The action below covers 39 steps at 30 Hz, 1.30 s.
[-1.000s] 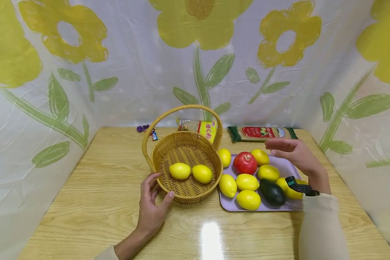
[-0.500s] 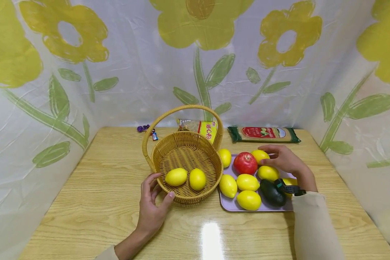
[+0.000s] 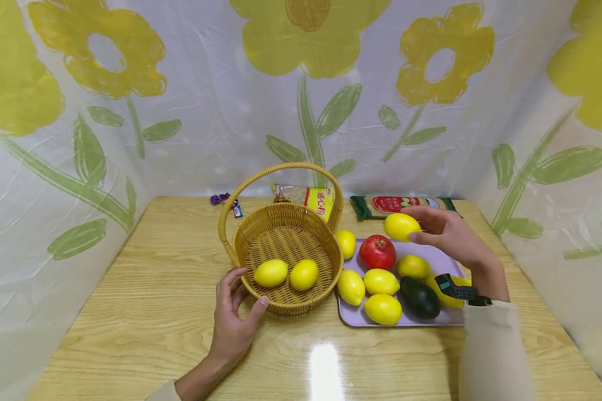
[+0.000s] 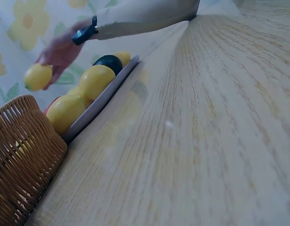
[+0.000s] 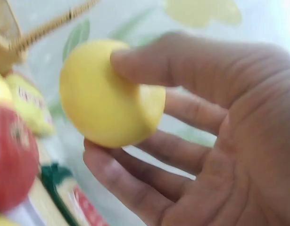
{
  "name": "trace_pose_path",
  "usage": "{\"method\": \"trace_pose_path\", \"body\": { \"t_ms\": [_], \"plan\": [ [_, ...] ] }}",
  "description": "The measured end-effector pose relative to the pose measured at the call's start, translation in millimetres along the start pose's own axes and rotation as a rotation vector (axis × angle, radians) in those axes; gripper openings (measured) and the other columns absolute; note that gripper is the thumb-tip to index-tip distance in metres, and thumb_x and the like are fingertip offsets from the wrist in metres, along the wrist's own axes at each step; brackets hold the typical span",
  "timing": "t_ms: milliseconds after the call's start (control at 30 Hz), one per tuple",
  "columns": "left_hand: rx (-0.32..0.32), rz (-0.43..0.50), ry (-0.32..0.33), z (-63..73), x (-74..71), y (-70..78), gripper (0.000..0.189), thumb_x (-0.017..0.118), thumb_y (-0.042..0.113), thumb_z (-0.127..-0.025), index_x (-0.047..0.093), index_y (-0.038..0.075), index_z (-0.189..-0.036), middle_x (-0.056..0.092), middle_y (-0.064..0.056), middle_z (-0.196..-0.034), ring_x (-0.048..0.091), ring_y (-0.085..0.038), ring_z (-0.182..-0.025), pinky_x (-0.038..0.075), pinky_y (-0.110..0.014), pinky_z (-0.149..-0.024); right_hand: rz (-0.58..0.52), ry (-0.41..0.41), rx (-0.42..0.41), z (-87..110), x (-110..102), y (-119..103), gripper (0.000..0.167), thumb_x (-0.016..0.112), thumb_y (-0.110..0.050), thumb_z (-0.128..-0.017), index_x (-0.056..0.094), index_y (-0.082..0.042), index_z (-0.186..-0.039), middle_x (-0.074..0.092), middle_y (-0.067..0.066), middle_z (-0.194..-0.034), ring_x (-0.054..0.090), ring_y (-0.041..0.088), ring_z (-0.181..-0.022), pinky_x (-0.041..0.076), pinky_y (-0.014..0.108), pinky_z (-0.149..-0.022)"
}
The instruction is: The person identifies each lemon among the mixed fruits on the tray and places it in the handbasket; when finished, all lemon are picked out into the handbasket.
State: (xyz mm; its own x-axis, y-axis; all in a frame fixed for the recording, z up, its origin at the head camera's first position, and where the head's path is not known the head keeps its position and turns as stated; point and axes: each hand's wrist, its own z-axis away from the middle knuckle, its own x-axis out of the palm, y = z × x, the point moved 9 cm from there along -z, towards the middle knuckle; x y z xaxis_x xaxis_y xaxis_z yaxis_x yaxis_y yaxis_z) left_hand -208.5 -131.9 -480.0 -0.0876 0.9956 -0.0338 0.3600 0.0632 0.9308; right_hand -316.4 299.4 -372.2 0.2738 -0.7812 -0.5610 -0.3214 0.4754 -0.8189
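Note:
In the head view my right hand (image 3: 448, 234) holds a yellow lemon (image 3: 400, 226) above the far side of the lilac tray (image 3: 353, 318). The right wrist view shows thumb and fingertips pinching this lemon (image 5: 95, 99) from opposite sides. My left hand (image 3: 234, 320) holds the near left rim of a round wicker basket (image 3: 288, 306), its thumb on the front and its fingers at the left side. Two lemons (image 3: 271, 273) lie inside the basket. On the tray are several more lemons (image 3: 383, 309), a red pomegranate (image 3: 378, 252) and a dark green avocado (image 3: 420, 297).
The basket's tall arched handle (image 3: 291, 165) stands upright. Behind the basket lies a yellow and red food packet (image 3: 320, 201); a long green-ended packet (image 3: 381, 206) is behind the tray. Small wrapped sweets (image 3: 221, 198) lie at the back left. A flowered curtain (image 3: 205, 111) closes off the back.
My right hand came down to the lemon at the tray's far edge, took hold of it and lifted it. The two lemons in the basket rolled slightly and settled. My left hand stayed put.

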Motion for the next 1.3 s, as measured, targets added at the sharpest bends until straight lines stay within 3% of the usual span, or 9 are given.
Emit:
{"method": "trace_pose_path", "body": {
  "t_ms": [167,400,633,800,933,1033,1233,1300],
  "plan": [
    [-0.010,0.003,0.000,0.9,0.2,0.0,0.073,0.074,-0.006,-0.095,0.038,-0.003,-0.159,0.028,-0.021,-0.166,0.036,-0.051,-0.153,0.045,-0.028,-0.125,-0.114,-0.165,-0.096,-9.2,35.8,-32.0,0.052,0.075,-0.006,-0.103,0.061,-0.011,-0.153,0.070,0.011,-0.143,0.073,0.020,-0.119,0.066,0.030,-0.099],
    [-0.027,0.008,0.009,3.1,-0.5,-2.5,0.073,0.074,-0.006,-0.096,0.038,-0.002,-0.159,0.031,-0.016,-0.165,0.038,-0.050,-0.153,0.045,-0.028,-0.126,-0.098,-0.380,-0.148,-26.7,111.7,-64.4,0.048,0.077,-0.010,-0.102,0.065,-0.014,-0.149,0.069,0.008,-0.145,0.072,0.024,-0.113,0.065,0.033,-0.099],
    [-0.035,0.009,0.009,4.6,-1.2,-3.9,0.073,0.074,-0.004,-0.096,0.038,-0.002,-0.159,0.031,-0.013,-0.166,0.039,-0.049,-0.154,0.045,-0.028,-0.127,0.079,-0.420,-0.235,-31.5,167.5,-92.8,0.048,0.078,-0.016,-0.101,0.068,-0.018,-0.148,0.071,-0.002,-0.145,0.071,0.016,-0.113,0.065,0.037,-0.100],
    [-0.032,0.003,0.009,4.6,-1.7,-2.6,0.073,0.074,-0.004,-0.097,0.037,-0.003,-0.160,0.031,-0.015,-0.166,0.040,-0.048,-0.153,0.045,-0.029,-0.127,0.010,-0.456,-0.242,-31.2,193.6,-101.7,0.046,0.078,-0.017,-0.103,0.068,-0.011,-0.147,0.071,0.006,-0.147,0.074,0.024,-0.124,0.064,0.048,-0.107],
    [-0.022,0.005,0.012,4.5,-2.2,-1.6,0.072,0.074,-0.004,-0.096,0.038,-0.003,-0.159,0.030,-0.020,-0.166,0.040,-0.049,-0.153,0.045,-0.029,-0.127,-0.064,-0.455,-0.247,-31.1,197.6,-105.0,0.044,0.077,-0.016,-0.103,0.070,-0.010,-0.146,0.071,0.010,-0.146,0.072,0.030,-0.130,0.061,0.054,-0.111],
    [-0.014,0.004,0.009,3.1,-1.9,-1.3,0.073,0.075,-0.003,-0.096,0.039,0.000,-0.159,0.029,-0.024,-0.166,0.040,-0.048,-0.153,0.045,-0.028,-0.127,-0.110,-0.442,-0.256,-28.5,187.9,-107.7,0.042,0.077,-0.015,-0.103,0.070,-0.009,-0.144,0.071,0.013,-0.146,0.071,0.031,-0.131,0.060,0.054,-0.112],
    [-0.002,-0.003,0.001,-0.3,-0.8,0.0,0.073,0.075,-0.003,-0.096,0.039,-0.002,-0.159,0.029,-0.023,-0.166,0.040,-0.046,-0.154,0.045,-0.028,-0.127,-0.254,-0.384,-0.299,-13.3,137.8,-104.1,0.044,0.075,-0.001,-0.102,0.068,-0.001,-0.145,0.070,0.019,-0.145,0.069,0.035,-0.133,0.060,0.044,-0.114],
    [0.001,-0.005,0.007,0.1,-1.4,0.7,0.073,0.075,-0.003,-0.095,0.039,-0.004,-0.159,0.031,-0.020,-0.165,0.040,-0.047,-0.153,0.045,-0.028,-0.127,-0.272,-0.350,-0.303,-7.0,114.0,-96.9,0.045,0.073,0.004,-0.101,0.067,0.000,-0.145,0.070,0.018,-0.145,0.072,0.029,-0.125,0.065,0.038,-0.105]
  ]
}}
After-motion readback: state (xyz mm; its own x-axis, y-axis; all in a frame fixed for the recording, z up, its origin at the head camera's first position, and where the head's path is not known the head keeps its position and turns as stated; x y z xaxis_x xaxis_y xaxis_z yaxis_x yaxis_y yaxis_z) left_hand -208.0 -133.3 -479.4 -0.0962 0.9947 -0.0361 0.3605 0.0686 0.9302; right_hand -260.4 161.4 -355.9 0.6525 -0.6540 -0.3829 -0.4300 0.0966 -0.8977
